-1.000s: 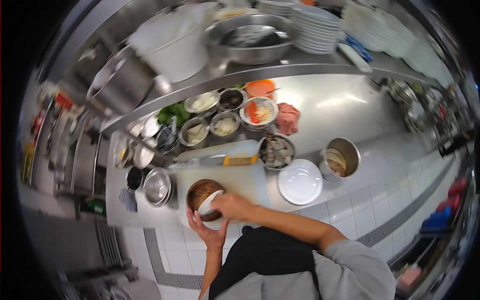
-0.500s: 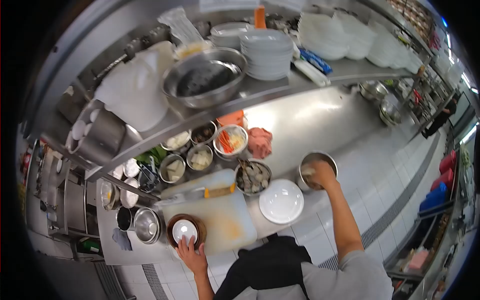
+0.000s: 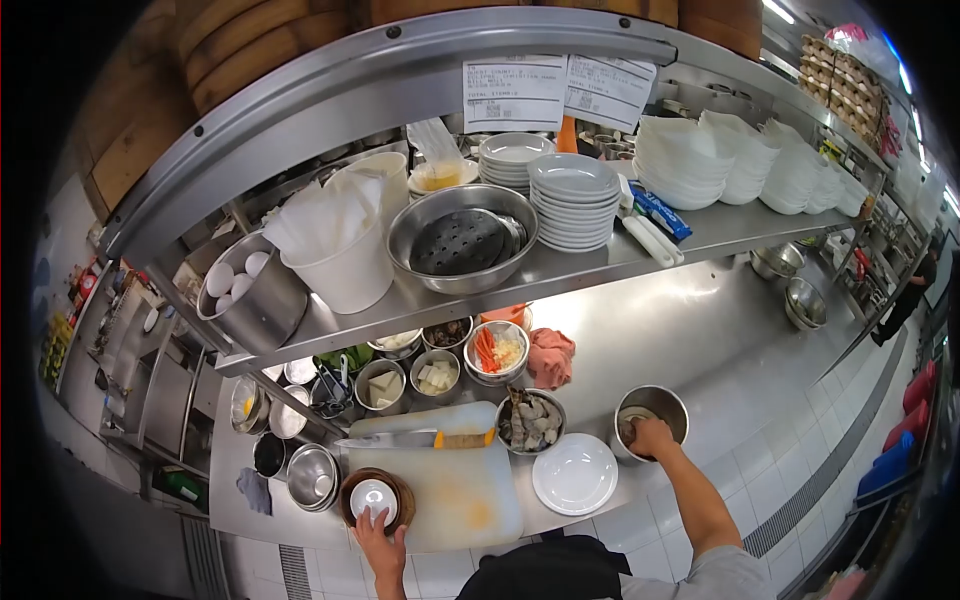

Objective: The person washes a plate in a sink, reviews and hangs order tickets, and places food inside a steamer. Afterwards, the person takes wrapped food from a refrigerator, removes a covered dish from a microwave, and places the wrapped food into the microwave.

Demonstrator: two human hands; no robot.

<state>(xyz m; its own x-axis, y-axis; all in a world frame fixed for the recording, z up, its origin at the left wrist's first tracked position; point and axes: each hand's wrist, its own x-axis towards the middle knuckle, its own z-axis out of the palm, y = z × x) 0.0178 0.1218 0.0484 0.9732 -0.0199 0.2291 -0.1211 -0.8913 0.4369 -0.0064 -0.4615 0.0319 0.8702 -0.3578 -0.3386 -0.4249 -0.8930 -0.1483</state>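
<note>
My left hand has its fingers apart, the fingertips at the rim of a small white bowl. That bowl sits inside a round brown wooden container at the left edge of a white cutting board. My right hand reaches down into a deep metal pot; its fingers are mostly hidden, and I cannot see what they hold. A white plate lies left of the pot. Beside the plate stands a metal bowl of raw shrimp. A knife with a yellow handle rests across the board.
Behind the board stand several metal containers of cut ingredients and a crumpled pink cloth. Overhead, a steel shelf carries stacked plates, a perforated ladle in a bowl, and eggs. Stacked metal bowls stand at left.
My view has tilted up, bringing paper slips and more of the shelf into sight. My left hand stays at the small white bowl, my right hand in the pot.
</note>
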